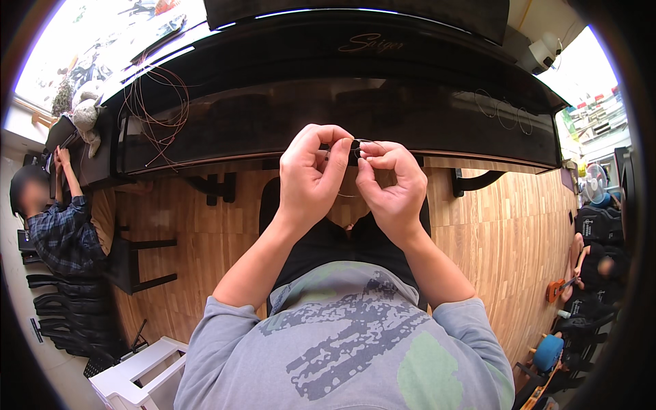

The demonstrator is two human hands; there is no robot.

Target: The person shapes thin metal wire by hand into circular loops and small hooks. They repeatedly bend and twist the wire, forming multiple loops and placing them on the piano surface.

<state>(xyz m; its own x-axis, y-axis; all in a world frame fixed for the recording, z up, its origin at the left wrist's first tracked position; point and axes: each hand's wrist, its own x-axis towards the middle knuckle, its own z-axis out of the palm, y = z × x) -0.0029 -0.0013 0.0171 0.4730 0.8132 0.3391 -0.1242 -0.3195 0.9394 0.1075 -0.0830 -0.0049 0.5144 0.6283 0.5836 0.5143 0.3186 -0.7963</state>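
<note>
Both my hands are raised close together in front of the black piano (328, 113). Between the thumb and forefinger of my left hand (311, 174) a thin metal string is pinched. My right hand (394, 184) pinches the same thin string (347, 196), whose fine curve shows below and between the hands. Its ends are too fine to follow. On the piano's closed lid to the left lies a loose coil of copper-coloured strings (158, 113). Farther right on the lid rest some pale, looped strings (506, 115).
At far left a person (65, 225) in a plaid shirt sits by a dark chair (140, 263). Black instrument cases (72, 314) stand behind. A white stand (140, 376) is at lower left. At right are another person with a small orange ukulele (557, 290) and a fan (596, 175).
</note>
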